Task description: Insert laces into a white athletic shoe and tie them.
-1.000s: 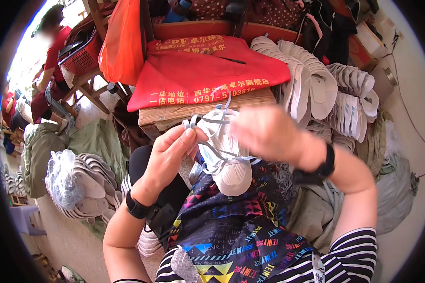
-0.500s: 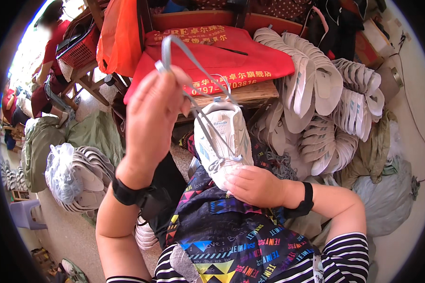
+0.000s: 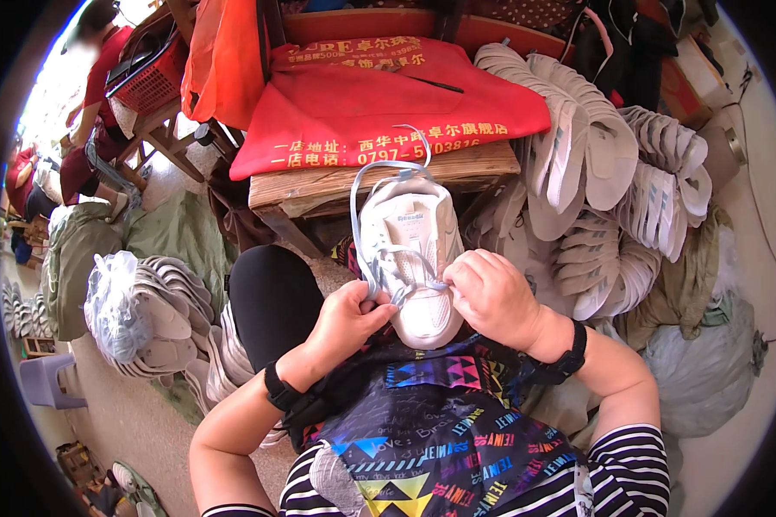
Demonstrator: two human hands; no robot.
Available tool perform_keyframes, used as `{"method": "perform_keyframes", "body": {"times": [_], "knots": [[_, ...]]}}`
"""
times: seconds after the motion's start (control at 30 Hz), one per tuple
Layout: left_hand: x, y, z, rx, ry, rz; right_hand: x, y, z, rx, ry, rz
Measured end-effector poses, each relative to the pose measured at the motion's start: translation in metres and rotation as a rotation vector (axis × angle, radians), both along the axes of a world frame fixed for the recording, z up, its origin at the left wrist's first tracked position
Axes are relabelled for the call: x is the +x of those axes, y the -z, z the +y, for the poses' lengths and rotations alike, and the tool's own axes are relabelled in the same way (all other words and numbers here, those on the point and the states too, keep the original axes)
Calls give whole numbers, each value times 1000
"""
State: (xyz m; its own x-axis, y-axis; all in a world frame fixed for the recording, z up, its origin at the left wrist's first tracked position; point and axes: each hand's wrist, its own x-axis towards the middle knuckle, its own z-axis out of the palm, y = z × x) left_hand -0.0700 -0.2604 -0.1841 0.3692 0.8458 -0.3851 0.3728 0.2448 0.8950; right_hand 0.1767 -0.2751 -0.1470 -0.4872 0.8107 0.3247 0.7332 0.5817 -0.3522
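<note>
A white sneaker (image 3: 409, 250) rests on my lap, toe pointing toward me, with a pale blue lace (image 3: 364, 185) looping up over its heel end. My left hand (image 3: 347, 322) pinches the lace at the sneaker's left side near the lower eyelets. On the right side of the sneaker, my right hand (image 3: 490, 295) grips the lace with its fingertips at the same eyelet row. Both wrists carry black bands. A patterned apron (image 3: 440, 431) covers my lap below the sneaker.
A wooden bench (image 3: 362, 177) draped with red cloth (image 3: 379, 112) stands just beyond the sneaker. Stacks of white insoles (image 3: 595, 181) pile up at the right, and a bagged stack (image 3: 138, 310) lies at the left. A person in red (image 3: 95, 77) sits at the far left.
My left hand, raised high pulling the lace up, has come down to the sneaker. My right hand moved from under the sneaker's toe up to its right side. The lace now loops loosely.
</note>
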Motion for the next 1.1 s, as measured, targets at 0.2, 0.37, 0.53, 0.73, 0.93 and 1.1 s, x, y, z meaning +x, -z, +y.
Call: {"method": "perform_keyframes", "body": {"times": [0.2, 0.37, 0.53, 0.73, 0.93, 1.1], "knots": [[-13, -6, 11, -594, -16, -639, 2, 5, -3, -246, 137, 165], [-25, 17, 11, -836, 25, -995, 13, 4, 3, -704, 209, 394], [-21, 16, 12, -914, -1, -1146, 34, 7, 15, -1350, 287, 939], [-13, 8, 17, -853, -111, -1028, 35, 10, 15, -1484, 400, 1141], [-31, 15, 17, -636, -328, -669, 30, 6, 4, -845, 311, 783], [-11, 3, 5, -131, -392, -435, 13, -18, -4, -505, 126, 294]]}}
